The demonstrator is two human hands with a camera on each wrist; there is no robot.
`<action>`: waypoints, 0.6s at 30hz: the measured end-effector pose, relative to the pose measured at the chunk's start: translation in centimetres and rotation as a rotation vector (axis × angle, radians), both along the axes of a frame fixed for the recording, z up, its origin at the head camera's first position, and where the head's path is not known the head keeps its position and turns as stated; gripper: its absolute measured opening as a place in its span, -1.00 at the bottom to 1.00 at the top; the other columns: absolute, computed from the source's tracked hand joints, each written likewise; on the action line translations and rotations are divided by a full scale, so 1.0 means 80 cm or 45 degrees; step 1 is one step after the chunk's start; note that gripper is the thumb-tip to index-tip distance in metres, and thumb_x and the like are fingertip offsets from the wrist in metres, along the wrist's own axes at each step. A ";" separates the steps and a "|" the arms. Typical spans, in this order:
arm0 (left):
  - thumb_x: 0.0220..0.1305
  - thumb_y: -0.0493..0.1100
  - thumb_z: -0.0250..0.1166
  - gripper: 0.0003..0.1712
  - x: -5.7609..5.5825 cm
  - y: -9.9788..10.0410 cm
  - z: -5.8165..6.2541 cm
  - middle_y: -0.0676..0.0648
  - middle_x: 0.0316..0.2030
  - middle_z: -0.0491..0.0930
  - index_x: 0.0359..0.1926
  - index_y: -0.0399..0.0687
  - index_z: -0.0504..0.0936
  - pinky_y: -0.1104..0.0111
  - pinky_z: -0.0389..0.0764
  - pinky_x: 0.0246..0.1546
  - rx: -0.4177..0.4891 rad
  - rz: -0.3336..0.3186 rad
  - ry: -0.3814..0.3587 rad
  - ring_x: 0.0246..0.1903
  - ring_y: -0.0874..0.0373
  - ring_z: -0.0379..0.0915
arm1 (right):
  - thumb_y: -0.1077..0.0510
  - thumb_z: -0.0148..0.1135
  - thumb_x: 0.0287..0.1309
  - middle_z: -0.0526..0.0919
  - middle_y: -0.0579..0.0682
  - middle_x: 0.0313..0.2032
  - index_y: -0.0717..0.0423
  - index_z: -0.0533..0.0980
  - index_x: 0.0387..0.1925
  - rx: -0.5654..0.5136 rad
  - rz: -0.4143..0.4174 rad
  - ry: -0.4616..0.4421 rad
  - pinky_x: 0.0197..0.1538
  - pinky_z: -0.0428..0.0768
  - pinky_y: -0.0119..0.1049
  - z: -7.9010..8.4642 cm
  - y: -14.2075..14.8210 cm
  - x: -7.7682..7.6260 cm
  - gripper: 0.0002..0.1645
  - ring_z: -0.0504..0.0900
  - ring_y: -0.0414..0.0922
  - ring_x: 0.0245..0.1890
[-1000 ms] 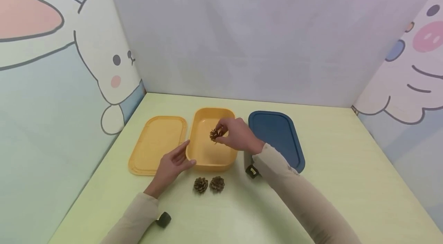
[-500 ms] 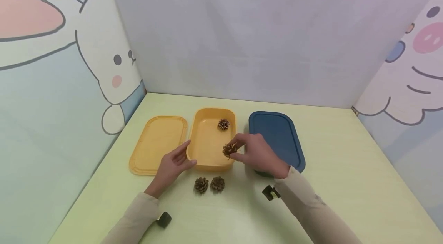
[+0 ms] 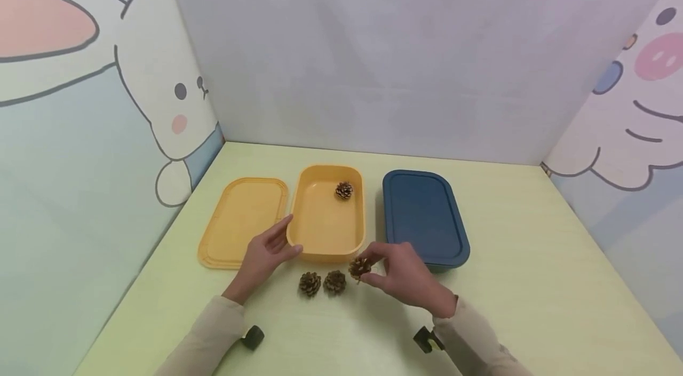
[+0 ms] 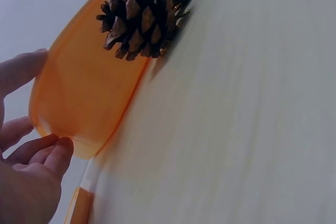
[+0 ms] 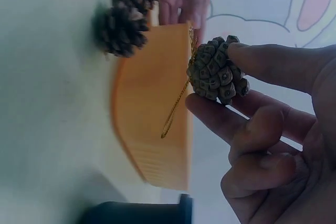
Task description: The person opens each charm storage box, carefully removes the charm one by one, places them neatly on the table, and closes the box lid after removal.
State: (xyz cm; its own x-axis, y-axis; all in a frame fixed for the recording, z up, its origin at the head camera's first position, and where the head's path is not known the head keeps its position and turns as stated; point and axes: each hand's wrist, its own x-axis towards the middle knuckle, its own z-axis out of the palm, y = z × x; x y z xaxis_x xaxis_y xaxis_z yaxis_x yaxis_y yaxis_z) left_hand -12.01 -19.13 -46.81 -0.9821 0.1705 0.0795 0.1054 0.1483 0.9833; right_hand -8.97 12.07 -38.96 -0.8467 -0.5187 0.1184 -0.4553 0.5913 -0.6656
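Observation:
My right hand (image 3: 405,278) holds a pine cone (image 3: 360,268) between thumb and fingers, just off the front right corner of a yellow plastic box (image 3: 325,257). A looped gold cord (image 5: 176,109) hangs from that cone in the right wrist view. Inside the box, near its back right corner, lies another pine cone (image 3: 344,190). Two more, a left cone (image 3: 310,284) and a right cone (image 3: 335,282), sit side by side on the table before the box. With thumb and fingers, my left hand (image 3: 264,256) holds the box's front left corner.
To the left of the box a flat yellow lid (image 3: 245,222) lies on the pale table (image 3: 533,257). A box with a dark blue lid (image 3: 425,216) stands at the right. Printed cartoon walls flank the table, and a plain backdrop (image 3: 363,67) closes the back.
My right hand has left the first cone inside the yellow box. It has moved back toward the front right, out of the box, carrying another cone. The left hand stays in place.

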 end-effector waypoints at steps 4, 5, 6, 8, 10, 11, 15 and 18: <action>0.26 -0.17 0.42 -0.11 0.001 0.001 0.000 -0.11 0.54 0.17 0.53 -0.09 0.22 0.63 0.40 0.26 0.006 0.000 0.003 0.51 -0.07 0.12 | 0.13 0.48 0.10 0.81 -0.09 -0.29 -0.06 0.68 -0.21 0.025 0.008 0.004 -0.61 0.35 -0.52 -0.017 0.000 0.004 -0.80 0.31 -0.44 -0.69; 0.25 -0.17 0.43 -0.11 0.001 0.001 0.000 -0.11 0.54 0.17 0.53 -0.09 0.22 0.63 0.40 0.26 0.007 0.001 0.000 0.51 -0.07 0.12 | 0.13 0.48 0.09 0.81 -0.09 -0.30 -0.05 0.68 -0.21 0.036 0.002 0.016 -0.59 0.36 -0.52 -0.022 0.000 0.005 -0.80 0.32 -0.45 -0.68; 0.25 -0.16 0.43 -0.11 0.002 0.001 0.001 -0.11 0.54 0.18 0.53 -0.09 0.23 0.63 0.40 0.26 0.007 0.002 -0.001 0.51 -0.07 0.12 | 0.12 0.48 0.08 0.81 -0.09 -0.29 -0.05 0.68 -0.21 0.054 -0.009 0.026 -0.57 0.37 -0.52 -0.025 -0.001 0.005 -0.80 0.35 -0.45 -0.66; 0.25 -0.16 0.43 -0.11 0.002 0.001 0.002 -0.10 0.53 0.18 0.53 -0.09 0.23 0.63 0.40 0.26 0.003 0.006 -0.001 0.51 -0.07 0.12 | 0.11 0.49 0.07 0.81 -0.10 -0.29 -0.05 0.67 -0.22 0.095 -0.026 0.051 -0.47 0.44 -0.51 -0.032 -0.003 0.005 -0.79 0.46 -0.44 -0.59; 0.25 -0.16 0.43 -0.11 0.003 0.001 0.002 -0.10 0.53 0.19 0.52 -0.08 0.24 0.63 0.40 0.26 -0.005 0.011 0.000 0.50 -0.07 0.13 | 0.12 0.50 0.05 0.81 -0.11 -0.29 -0.04 0.68 -0.22 0.120 -0.042 0.074 -0.37 0.52 -0.48 -0.037 -0.004 0.004 -0.78 0.60 -0.36 -0.48; 0.25 -0.16 0.43 -0.12 0.003 0.001 0.002 -0.09 0.53 0.18 0.52 -0.08 0.24 0.64 0.40 0.25 -0.009 0.011 -0.001 0.50 -0.06 0.13 | 0.12 0.50 0.04 0.80 -0.12 -0.30 -0.04 0.68 -0.23 0.130 -0.048 0.092 -0.32 0.55 -0.46 -0.040 -0.005 0.003 -0.78 0.66 -0.31 -0.43; 0.27 -0.16 0.41 -0.12 0.004 0.001 0.001 -0.09 0.54 0.17 0.53 -0.07 0.22 0.63 0.40 0.26 -0.016 0.002 0.009 0.51 -0.08 0.12 | 0.15 0.51 0.02 0.81 -0.12 -0.31 -0.02 0.69 -0.25 0.144 -0.076 0.134 -0.22 0.65 -0.40 -0.050 -0.008 0.002 -0.79 0.76 -0.18 -0.29; 0.27 -0.16 0.41 -0.12 0.004 0.001 0.002 -0.09 0.54 0.17 0.53 -0.06 0.22 0.63 0.39 0.27 -0.013 -0.001 0.012 0.51 -0.08 0.11 | 0.16 0.51 0.01 0.81 -0.11 -0.30 -0.01 0.68 -0.25 0.149 -0.091 0.151 -0.19 0.67 -0.36 -0.056 -0.009 0.002 -0.79 0.77 -0.17 -0.28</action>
